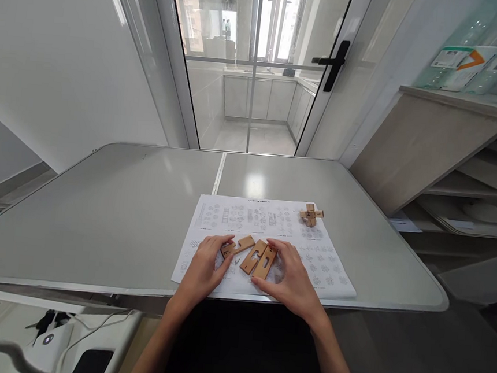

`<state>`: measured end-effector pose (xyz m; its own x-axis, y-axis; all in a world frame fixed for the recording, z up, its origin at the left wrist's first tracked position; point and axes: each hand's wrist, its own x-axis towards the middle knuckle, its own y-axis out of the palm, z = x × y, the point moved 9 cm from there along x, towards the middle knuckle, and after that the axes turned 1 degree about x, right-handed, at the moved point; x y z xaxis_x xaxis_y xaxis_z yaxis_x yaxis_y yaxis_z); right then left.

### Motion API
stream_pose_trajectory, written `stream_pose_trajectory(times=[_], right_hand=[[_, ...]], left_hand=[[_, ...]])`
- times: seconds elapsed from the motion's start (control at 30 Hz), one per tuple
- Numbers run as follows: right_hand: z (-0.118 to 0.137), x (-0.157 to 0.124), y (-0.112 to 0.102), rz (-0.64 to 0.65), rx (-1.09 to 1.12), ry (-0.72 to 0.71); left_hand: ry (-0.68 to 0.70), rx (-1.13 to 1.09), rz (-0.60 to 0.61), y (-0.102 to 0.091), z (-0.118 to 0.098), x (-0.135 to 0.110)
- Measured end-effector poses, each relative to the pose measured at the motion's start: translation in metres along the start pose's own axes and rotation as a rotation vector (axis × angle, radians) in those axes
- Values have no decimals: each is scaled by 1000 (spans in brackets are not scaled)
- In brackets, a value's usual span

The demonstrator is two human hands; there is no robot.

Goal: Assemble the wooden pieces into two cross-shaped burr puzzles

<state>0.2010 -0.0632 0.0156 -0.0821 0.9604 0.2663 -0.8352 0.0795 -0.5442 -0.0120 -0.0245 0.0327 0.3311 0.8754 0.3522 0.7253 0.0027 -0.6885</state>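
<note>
My left hand (207,265) is closed, thumb and fingers around the near-left end of a notched wooden puzzle piece (227,249). Against it lies a slanted, notched wooden puzzle piece (245,244); I cannot tell whether the two are joined. My right hand (289,276) pinches a slotted wooden puzzle piece (266,261) lengthwise, fingers at its far end and thumb at its near end. Beside that, on the left, is a cut-out wooden puzzle piece (249,263). All are over the printed instruction sheet (332,275), which bears many small diagrams.
An assembled wooden cross puzzle (311,214) stands at the sheet's upper right corner. The grey table (98,214) ends at a glass door (252,94). Shelves (453,129) with bottles stand at the right. A phone (91,365) and cables lie on a white surface at lower left.
</note>
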Motion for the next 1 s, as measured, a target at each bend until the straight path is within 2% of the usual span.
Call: stream_pose_trajectory(times=[0.2,0.47,0.6,0.7,0.8,1.0], right_hand=[[-1,-2,-6,-25,137,6],[20,-2,-11,-30,170,-113],[21,-2,-15,-76,214,-130],[7,-2,-18,-157,256,-40],[-7,0,-17,-207,143,63],[-5,4,-7,-150,6,41]], left_hand=[[-4,-68,18,-1,-2,-1],[-67,-34,83,2,-1,-2],[-149,-166,2,-7,-1,0],[-273,-256,-72,-10,3,0],[-357,-336,-118,-8,7,0],[-396,-366,-104,-5,10,0]])
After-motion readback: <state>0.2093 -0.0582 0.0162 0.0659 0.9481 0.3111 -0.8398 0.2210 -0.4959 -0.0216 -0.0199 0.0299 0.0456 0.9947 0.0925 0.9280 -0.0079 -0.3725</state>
